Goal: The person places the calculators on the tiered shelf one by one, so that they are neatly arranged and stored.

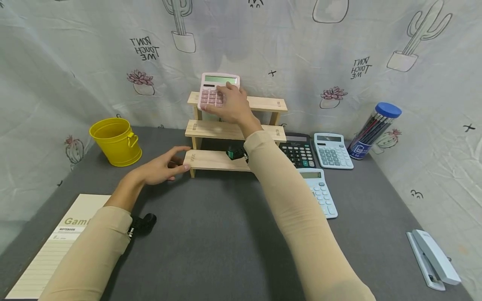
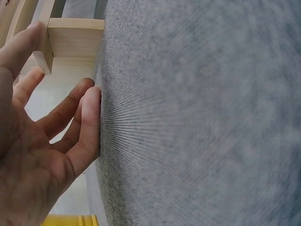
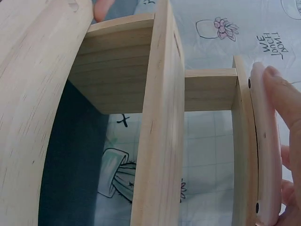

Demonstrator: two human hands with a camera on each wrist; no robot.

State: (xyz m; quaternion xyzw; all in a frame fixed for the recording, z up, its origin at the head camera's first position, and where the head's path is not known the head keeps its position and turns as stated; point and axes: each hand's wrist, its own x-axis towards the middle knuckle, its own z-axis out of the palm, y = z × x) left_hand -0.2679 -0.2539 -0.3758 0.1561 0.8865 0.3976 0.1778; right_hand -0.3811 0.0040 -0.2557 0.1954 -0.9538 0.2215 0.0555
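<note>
Pink plastic identifies the desktop calculator (image 1: 211,98), which we locate at the left end of the top tier (image 1: 265,103) of the three-tier wooden rack (image 3: 164,117), screen end away from us. Our right hand (image 1: 235,104) holds it, thumb at the lower corner, other fingers across the face; in the right wrist view its underside lies along the board. Our left hand (image 1: 162,167) is fairly wide, with thumb and forefinger at the left end of the bottom tier (image 1: 207,160) and the remaining fingers loosely bent; how firmly it braces the rack we cannot tell. Caution: the desktop calculator appears longer than the board is deep, so releasing it off-centre could let it tip over the back edge or slide forward onto the middle tier (image 1: 216,129). Excess downward or rearward pressure could rock or shift the frame if our left-hand bracing is weak. Our right sleeve (image 1: 290,209) passes over the lower tiers, so withdrawing low could snag a board, and a rack pushed sideways could strike the black calculator (image 1: 299,152) beside its right end
</note>
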